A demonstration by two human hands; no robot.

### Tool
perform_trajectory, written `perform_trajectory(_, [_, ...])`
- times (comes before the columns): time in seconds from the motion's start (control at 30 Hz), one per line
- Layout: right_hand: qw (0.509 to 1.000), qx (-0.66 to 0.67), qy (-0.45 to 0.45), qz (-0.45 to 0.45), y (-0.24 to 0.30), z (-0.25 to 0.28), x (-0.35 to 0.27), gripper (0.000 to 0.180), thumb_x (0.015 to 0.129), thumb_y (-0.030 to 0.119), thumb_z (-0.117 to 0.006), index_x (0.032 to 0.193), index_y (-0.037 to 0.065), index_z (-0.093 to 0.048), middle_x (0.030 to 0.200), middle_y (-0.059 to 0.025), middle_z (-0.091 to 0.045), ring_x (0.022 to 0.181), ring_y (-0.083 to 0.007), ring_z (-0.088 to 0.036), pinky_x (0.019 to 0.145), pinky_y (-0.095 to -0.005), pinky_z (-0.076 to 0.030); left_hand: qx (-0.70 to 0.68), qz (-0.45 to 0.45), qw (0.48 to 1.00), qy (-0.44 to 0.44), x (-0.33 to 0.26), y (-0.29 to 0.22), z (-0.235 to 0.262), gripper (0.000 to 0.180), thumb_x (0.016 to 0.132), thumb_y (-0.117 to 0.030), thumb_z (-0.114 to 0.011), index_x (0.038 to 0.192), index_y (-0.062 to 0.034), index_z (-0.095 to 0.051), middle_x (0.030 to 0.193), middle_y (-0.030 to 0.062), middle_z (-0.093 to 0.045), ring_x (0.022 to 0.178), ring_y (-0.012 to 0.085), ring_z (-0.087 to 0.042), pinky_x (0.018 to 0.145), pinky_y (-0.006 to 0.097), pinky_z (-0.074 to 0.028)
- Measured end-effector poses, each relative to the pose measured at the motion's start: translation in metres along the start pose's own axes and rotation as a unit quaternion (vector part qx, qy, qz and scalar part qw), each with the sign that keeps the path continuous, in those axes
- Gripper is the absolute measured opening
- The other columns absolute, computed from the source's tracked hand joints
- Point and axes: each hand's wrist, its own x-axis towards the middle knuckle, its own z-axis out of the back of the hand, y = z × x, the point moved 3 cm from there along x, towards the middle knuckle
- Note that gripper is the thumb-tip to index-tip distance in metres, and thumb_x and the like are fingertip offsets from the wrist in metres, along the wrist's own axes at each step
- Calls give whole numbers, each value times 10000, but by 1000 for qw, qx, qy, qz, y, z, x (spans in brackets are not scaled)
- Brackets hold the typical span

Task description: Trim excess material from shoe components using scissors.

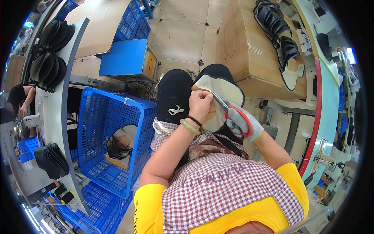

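Note:
Across my thighs lies a cream-lined shoe upper (226,89) with a dark edge. My left hand (201,104), bare and wearing a bangle and a black band, is closed in a pinch at its left side; the fingertips hide exactly which bit they grip. In a grey-white glove, my right hand (249,124) grips red-handled scissors (245,117). Their blades lie over the upper and point up and left, the tips close to my left fingers. A small white scrap (176,110) rests on my dark trouser leg.
A blue crate (87,136) at my left holds some dark and cream pieces (121,142). Stacked black pieces (50,70) line the grey bench (70,89). On the right, a cardboard box (249,50) carries a row of dark uppers (278,35). Ahead stands a blue-topped stool (122,57).

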Motion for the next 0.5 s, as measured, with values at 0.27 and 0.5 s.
perform_trajectory(0.27, [999, -47, 15, -20, 12, 5, -5, 489, 923, 365, -546, 1372, 196, -445, 671, 38, -513, 450, -37, -420, 384, -171, -345, -55, 83, 992, 74, -14, -10, 4, 115, 776, -68, -687, 724, 19, -632, 850, 64, -555, 747, 138, -548, 683, 270, -464])
perform_trajectory(0.5, [994, -89, 27, -62, 33, 19, 8, 346, 918, 360, -555, 1186, 141, -539, 681, 26, -529, 475, -30, -436, 402, -170, -346, -114, 139, 976, 124, -12, -12, 9, 91, 778, -55, -669, 735, 16, -633, 791, 47, -581, 717, 117, -557, 665, 256, -459])
